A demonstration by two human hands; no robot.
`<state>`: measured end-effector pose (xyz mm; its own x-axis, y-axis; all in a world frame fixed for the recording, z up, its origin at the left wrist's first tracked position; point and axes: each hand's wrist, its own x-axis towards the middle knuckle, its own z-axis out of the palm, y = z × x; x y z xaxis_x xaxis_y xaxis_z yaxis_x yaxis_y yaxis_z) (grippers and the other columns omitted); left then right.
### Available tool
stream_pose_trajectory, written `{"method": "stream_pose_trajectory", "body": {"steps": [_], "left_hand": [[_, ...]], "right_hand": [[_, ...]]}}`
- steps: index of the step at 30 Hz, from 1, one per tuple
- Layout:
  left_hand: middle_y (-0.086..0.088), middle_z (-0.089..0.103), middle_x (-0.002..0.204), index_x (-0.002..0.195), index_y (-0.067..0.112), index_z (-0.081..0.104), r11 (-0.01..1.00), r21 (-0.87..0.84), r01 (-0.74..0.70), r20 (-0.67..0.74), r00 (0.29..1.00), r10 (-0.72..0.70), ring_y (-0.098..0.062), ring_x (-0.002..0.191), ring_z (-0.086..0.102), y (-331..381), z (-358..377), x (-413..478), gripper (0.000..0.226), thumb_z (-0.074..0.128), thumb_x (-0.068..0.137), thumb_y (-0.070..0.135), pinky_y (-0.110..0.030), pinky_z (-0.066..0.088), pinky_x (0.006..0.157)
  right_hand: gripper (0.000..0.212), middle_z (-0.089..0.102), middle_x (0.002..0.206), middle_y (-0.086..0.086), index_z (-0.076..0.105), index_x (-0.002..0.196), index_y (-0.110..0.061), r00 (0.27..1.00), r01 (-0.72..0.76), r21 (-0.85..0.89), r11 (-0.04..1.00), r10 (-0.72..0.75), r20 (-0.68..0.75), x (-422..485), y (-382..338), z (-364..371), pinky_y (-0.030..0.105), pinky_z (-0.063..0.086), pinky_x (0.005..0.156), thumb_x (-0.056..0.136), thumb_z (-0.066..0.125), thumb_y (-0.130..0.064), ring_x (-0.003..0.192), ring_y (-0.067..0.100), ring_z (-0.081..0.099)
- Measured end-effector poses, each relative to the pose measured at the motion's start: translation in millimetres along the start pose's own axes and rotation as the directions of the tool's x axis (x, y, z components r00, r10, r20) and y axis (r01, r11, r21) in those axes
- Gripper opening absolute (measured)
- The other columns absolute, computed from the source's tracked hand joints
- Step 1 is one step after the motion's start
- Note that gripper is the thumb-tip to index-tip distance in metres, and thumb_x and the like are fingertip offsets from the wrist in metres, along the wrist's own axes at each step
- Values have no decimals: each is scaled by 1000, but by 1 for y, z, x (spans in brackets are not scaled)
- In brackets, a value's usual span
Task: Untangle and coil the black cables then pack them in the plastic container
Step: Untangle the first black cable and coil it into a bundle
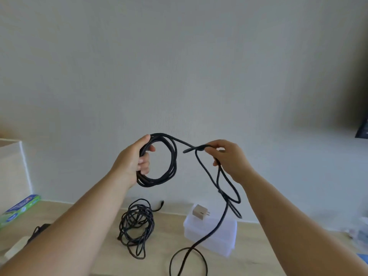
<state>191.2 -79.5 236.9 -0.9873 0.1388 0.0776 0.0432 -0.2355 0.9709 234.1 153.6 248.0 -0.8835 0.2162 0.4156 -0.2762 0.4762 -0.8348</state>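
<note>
Aloft, left grip (133, 162) holds cable coil (172, 156) (right grip (231, 158) pinches strand (194, 149)).

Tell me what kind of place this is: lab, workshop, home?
Probably a home desk, not a lab: light wooden tabletop against a plain white wall, a small wall charger sitting on a plastic container, a green carton at the left edge.

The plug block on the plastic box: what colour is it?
Pale beige: the small square plug adapter, seen in the head view.

On the table (169, 230), a tangled cable bundle (137, 226) left of the plastic container (225, 236) (charger (200, 211) on its lid), wall (179, 76) behind.
</note>
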Motion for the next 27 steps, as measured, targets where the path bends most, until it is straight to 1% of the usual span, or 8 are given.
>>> {"method": "stream_pose_trajectory", "body": {"steps": [3,5,11,17,20,22,25,27], "left_hand": [[5,24,39,70,12,51,985,164,-56,17,998,54,-10,33,19,-8,-2,-6,35,49,95,35,-25,19,44],[5,28,41,72,11,53,932,338,-130,74,991,112,-12,37,22,-18,3,-12,31,52,94,34,-26,21,46],[9,36,43,72,15,60,761,594,-259,211,964,164,-5,34,30,-39,20,-25,34,55,91,42,-21,27,45],[6,39,47,73,15,60,822,540,-184,236,970,62,-9,37,30,-45,26,-25,34,54,92,42,-23,25,45],[7,36,47,77,11,57,878,461,-134,310,951,-18,-11,40,26,-51,23,-28,34,50,95,40,-22,23,44],[8,31,46,80,10,59,894,439,-96,361,929,-78,-11,42,22,-57,20,-30,36,46,97,39,-22,21,45],[4,24,49,73,10,58,924,381,-10,379,914,-146,-13,45,18,-70,14,-31,41,36,98,36,-27,18,48],[2,24,51,66,11,47,954,296,45,356,922,-153,-13,45,17,-81,14,-31,41,31,97,34,-28,19,48]], "right_hand": [[6,61,83,2,65,91,-14,987,-83,303,949,121,-109,-5,6,-2,17,50,57,92,60,-12,68,13,60],[7,63,88,4,64,94,-14,980,-147,505,850,196,-46,-10,3,0,21,53,61,94,57,-14,73,13,64],[13,69,94,-2,63,101,-17,987,-160,518,840,128,97,-26,-7,16,24,52,64,96,52,-22,77,13,69],[19,71,105,9,63,102,-7,954,-234,659,715,37,298,-43,-10,33,32,56,81,95,46,-2,90,25,69],[22,72,104,2,56,99,-9,955,-123,468,875,-24,296,-49,-9,43,29,56,82,92,45,9,94,18,69],[21,73,100,-7,57,96,-17,958,38,136,990,-74,277,-52,-8,47,23,55,81,87,59,2,91,6,68],[34,68,97,-19,56,92,-32,935,176,-203,963,-99,340,-57,-9,49,14,49,80,77,72,-6,85,-9,62],[39,67,102,-14,57,103,-32,923,255,-355,899,-117,367,-62,-6,54,18,49,81,75,75,-14,87,-5,60]]}}
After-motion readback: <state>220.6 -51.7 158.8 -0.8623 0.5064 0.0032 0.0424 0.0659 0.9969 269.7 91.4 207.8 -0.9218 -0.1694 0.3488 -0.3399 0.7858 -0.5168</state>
